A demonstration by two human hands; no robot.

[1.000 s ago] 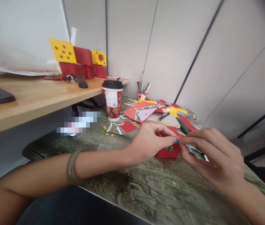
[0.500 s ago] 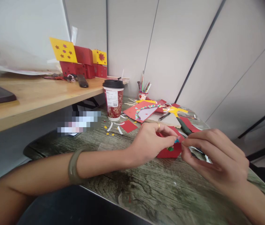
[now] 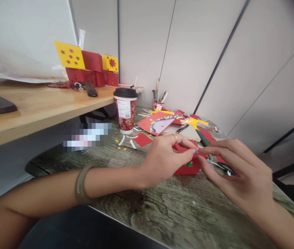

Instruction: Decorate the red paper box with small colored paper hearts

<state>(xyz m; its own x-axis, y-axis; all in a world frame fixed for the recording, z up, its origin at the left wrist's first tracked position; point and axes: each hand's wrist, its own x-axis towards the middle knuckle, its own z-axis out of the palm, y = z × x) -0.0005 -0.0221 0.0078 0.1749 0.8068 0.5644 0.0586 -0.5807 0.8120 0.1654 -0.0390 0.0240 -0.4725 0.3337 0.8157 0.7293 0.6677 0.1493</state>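
Observation:
My left hand [image 3: 163, 157], wearing a gold ring and a bangle, pinches a tiny blue and pink piece [image 3: 197, 150] between thumb and forefinger. Below and behind these fingers sits a red paper box [image 3: 192, 167] with a green decoration [image 3: 189, 164] on its front face. From the right, my right hand [image 3: 240, 169] reaches in, its forefinger tip close against the piece. A small gap shows between its thumb and forefinger. Scissors with dark handles [image 3: 224, 168] lie partly hidden behind my right hand.
A lidded paper coffee cup [image 3: 126, 112] stands left of a red card [image 3: 143, 139], paper strips and yellow stars. Farther back are a decorated red sheet [image 3: 147, 121], a pen [image 3: 182, 129] and a pencil cup [image 3: 158, 105]. Red and yellow boxes [image 3: 92, 60] occupy the wooden shelf [image 3: 40, 109].
My right thumb and forefinger have parted and shifted slightly left and up toward the piece. Pink now shows on the piece beside the blue. More of the scissors is visible. My left hand barely moved.

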